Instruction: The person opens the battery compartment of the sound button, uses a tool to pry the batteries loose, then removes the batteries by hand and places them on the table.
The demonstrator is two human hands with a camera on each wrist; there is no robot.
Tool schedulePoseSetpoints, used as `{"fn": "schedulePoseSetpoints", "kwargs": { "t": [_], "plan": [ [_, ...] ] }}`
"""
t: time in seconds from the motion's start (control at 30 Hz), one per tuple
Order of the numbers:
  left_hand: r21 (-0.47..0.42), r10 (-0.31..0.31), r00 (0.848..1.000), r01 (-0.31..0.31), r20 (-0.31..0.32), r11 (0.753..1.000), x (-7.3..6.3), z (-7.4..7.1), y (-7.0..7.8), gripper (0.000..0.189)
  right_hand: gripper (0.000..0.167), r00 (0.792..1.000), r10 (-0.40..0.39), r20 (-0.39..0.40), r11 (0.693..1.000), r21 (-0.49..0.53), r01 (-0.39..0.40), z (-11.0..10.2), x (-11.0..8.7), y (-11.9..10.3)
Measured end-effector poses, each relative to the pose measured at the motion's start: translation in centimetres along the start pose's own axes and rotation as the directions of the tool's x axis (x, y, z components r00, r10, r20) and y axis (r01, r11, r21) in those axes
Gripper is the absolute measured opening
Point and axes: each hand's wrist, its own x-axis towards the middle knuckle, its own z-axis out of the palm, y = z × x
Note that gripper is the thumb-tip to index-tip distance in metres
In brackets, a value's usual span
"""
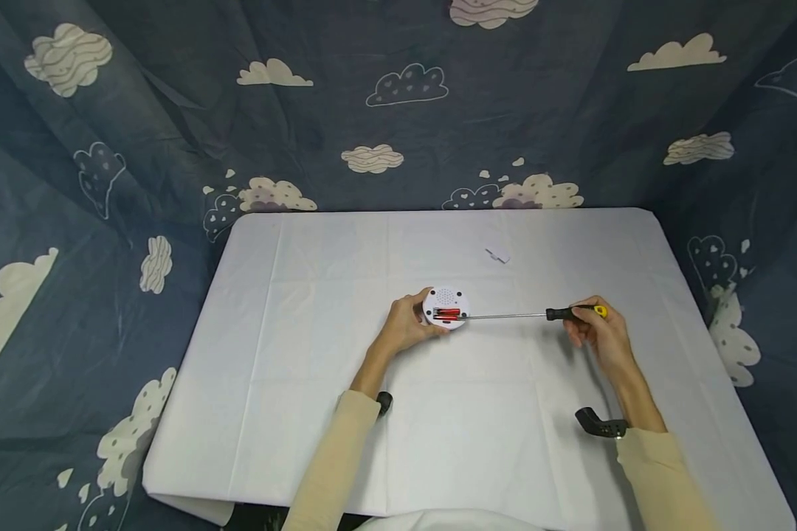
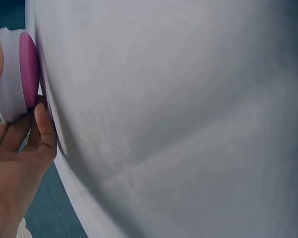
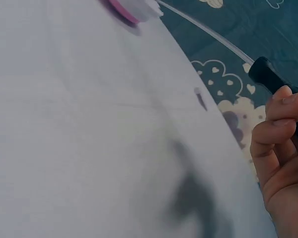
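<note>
A round white device [image 1: 446, 296] with a pink side [image 2: 31, 69] is held at its left edge by my left hand [image 1: 405, 324], thumb and fingers around its rim. Its upper face, in the head view, has a dotted grille and an uncovered compartment with red batteries [image 1: 448, 314] in it. My right hand [image 1: 601, 332] grips a screwdriver [image 1: 558, 314] by its black handle, which ends in yellow. The long thin shaft [image 1: 505, 316] points left, and its tip meets the device at the battery compartment. Exact contact there is too small to tell.
A small white cover-like piece [image 1: 497, 255] lies on the white-clothed table [image 1: 465, 435], beyond the device to the right. Dark cloth with cloud patterns [image 1: 412, 125] hangs behind and beside the table. Black camera mounts [image 1: 601, 424] sit on the wrists.
</note>
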Motion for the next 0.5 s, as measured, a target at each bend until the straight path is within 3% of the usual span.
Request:
{"fn": "schedulePoseSetpoints", "kwargs": {
  "t": [0.17,0.5],
  "plan": [
    [-0.003,-0.001,1.0,0.001,0.006,1.0,0.0,0.0,-0.2,0.095,0.015,0.999,0.045,-0.023,0.995,0.088,-0.043,-0.3,-0.7,1.3],
    [-0.009,0.007,1.0,-0.007,0.002,1.0,0.1,0.0,-0.4,0.094,0.019,0.994,0.104,-0.035,0.987,0.123,-0.099,-0.9,-1.5,3.0]
  ]
}}
